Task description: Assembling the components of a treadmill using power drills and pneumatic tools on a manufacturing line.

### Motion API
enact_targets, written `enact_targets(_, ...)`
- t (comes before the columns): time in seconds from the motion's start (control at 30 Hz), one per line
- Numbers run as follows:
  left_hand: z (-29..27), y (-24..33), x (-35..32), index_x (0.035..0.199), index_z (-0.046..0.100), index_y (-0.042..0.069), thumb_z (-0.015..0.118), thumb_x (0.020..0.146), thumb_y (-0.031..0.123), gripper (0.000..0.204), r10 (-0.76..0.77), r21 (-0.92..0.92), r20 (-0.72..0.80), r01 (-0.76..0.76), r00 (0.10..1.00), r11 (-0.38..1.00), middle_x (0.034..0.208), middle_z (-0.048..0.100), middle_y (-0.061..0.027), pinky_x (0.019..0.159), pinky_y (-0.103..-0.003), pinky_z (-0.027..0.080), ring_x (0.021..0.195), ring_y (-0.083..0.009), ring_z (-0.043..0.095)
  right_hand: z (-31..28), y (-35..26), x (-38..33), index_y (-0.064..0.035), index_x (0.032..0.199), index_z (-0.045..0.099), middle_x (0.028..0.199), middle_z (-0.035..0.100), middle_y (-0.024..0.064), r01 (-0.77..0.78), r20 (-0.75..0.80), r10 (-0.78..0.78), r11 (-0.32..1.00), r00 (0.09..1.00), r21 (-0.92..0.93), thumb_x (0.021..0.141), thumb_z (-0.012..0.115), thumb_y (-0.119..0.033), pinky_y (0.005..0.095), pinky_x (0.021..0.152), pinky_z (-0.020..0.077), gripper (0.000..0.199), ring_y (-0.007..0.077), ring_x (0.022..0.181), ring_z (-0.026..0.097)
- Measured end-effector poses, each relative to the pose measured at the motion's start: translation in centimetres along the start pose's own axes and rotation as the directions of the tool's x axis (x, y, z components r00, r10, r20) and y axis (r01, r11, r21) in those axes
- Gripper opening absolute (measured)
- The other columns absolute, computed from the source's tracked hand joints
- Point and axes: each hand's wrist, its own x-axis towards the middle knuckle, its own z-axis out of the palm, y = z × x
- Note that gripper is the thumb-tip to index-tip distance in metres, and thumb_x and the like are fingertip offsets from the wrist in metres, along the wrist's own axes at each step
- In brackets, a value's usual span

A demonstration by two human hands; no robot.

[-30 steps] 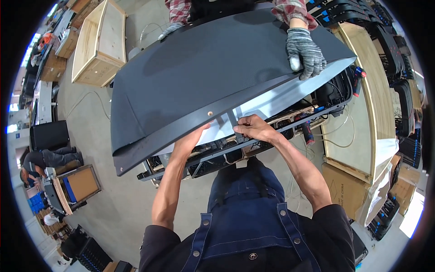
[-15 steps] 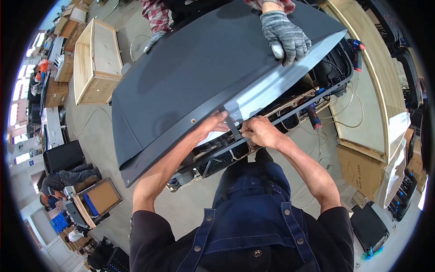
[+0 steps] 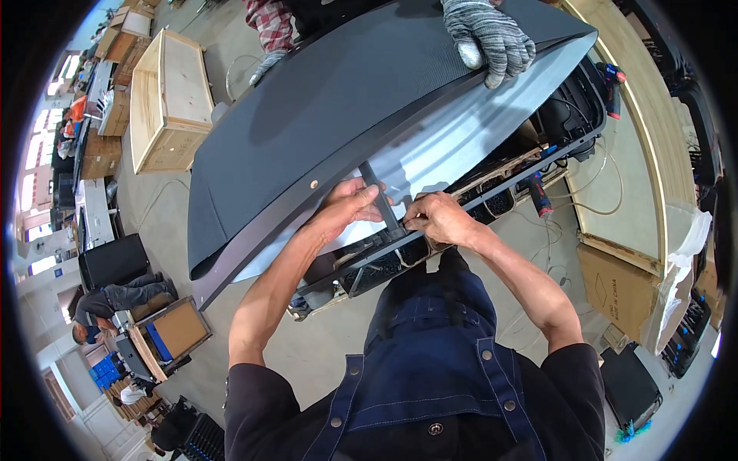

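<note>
A large dark grey fabric-covered panel lies tilted over a black metal frame, its near edge raised and its silvery-white underside showing. A dark flat bar runs from beneath the panel's edge down to the frame's near rail. My left hand is closed around this bar, thumb in front. At the bar's lower end my right hand is pinched by the rail; what its fingertips hold is hidden. A co-worker's gloved hand holds the panel's edge at the far right; their other glove rests at the far left edge.
Red-and-black power tools hang at the frame's right side. A pale wooden crate wall stands close on the right, a cardboard box below it. An open wooden crate sits at far left. Cables trail nearby.
The panel's near edge has risen, baring more of the pale underside and the bar. My left hand has shifted slightly left with its thumb on the bar. The co-worker's right-side glove has moved up.
</note>
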Motion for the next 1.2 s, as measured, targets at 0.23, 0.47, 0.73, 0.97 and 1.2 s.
enact_targets(0.23,0.2,-0.4,0.2,0.124,0.057,0.002,0.063,0.1,0.034,0.041,0.025,0.007,-0.008,-0.025,1.0,1.0,0.115,0.068,-0.0168,0.094,-0.042,0.055,0.103,-0.0262,0.07,0.1,-0.7,0.7,-0.0019,0.091,0.075,0.089,0.073,0.0177,-0.019,-0.026,0.018,0.999,0.999,-0.034,0.081,0.07,-0.002,0.0419,0.082,0.0542,0.011,0.0363,0.09,0.07)
enact_targets(0.47,1.0,-1.1,1.0,0.121,0.057,-0.003,0.057,0.104,0.027,0.034,0.059,-0.009,-0.032,-0.059,0.998,0.998,0.112,0.069,-0.0187,0.092,-0.042,0.058,0.101,-0.0279,0.07,-0.4,0.4,1.6,0.0041,0.092,0.074,0.087,0.075,0.0161,-0.137,0.077,0.124,0.973,0.989,0.184,0.083,0.072,-0.002,0.0333,0.081,0.0562,0.011,0.0224,0.087,0.073)
enact_targets(0.73,1.4,-2.1,2.5,0.125,0.055,-0.004,0.059,0.103,0.026,0.037,0.034,-0.012,-0.076,-0.035,0.997,0.999,0.113,0.069,-0.0173,0.088,-0.038,0.059,0.098,-0.0256,0.07,-1.7,3.2,2.7,0.0067,0.1,0.07,0.087,0.069,0.0075,-0.256,0.287,0.119,0.824,0.95,0.505,0.092,0.066,-0.008,0.0294,0.077,0.056,0.018,0.0176,0.081,0.068)
enact_targets(0.97,1.6,-2.2,2.8,0.123,0.057,-0.003,0.061,0.102,0.025,0.036,0.008,-0.006,-0.101,-0.008,0.995,1.0,0.113,0.069,-0.0172,0.085,-0.037,0.06,0.093,-0.0243,0.07,-2.6,0.6,1.8,0.005,0.097,0.07,0.087,0.07,0.0082,-0.26,0.255,0.168,0.884,0.952,0.388,0.093,0.069,-0.014,0.0319,0.082,0.055,0.019,0.0179,0.082,0.066)
enact_targets(1.2,1.3,-2.8,3.1,0.119,0.058,-0.001,0.069,0.096,0.016,0.031,0.054,0.041,-0.097,-0.05,0.994,0.998,0.107,0.068,-0.0135,0.08,-0.035,0.061,0.088,-0.0213,0.07,-2.1,-0.8,1.7,0.0052,0.093,0.07,0.088,0.072,0.0145,-0.246,0.204,0.208,0.952,0.956,0.183,0.08,0.081,-0.01,0.0345,0.081,0.0529,0.023,0.0213,0.085,0.067)
